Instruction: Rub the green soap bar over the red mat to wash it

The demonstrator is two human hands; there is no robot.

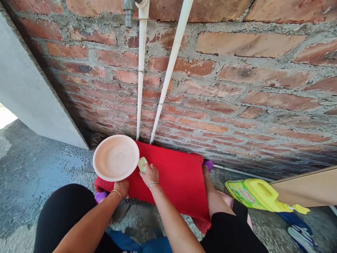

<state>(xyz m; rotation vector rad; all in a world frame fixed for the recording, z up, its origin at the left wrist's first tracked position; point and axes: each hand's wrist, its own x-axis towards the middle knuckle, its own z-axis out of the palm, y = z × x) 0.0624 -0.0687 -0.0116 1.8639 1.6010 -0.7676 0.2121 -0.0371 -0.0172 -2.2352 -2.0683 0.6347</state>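
A pale pink basin sits over the left end of a red mat, its inside facing up with a few dark specks at the bottom. At the basin's near rim is my left hand, gripping it from below, with most fingers hidden under the rim. My right hand is closed round a small pale green rounded block just right of the basin; whether that is soap or a brush I cannot tell. The block is close to the basin's right rim, above the mat.
A brick wall with white pipes rises behind the mat. At right lies a yellow detergent jug by a tan board and a slipper. A grey slab leans at left over wet concrete.
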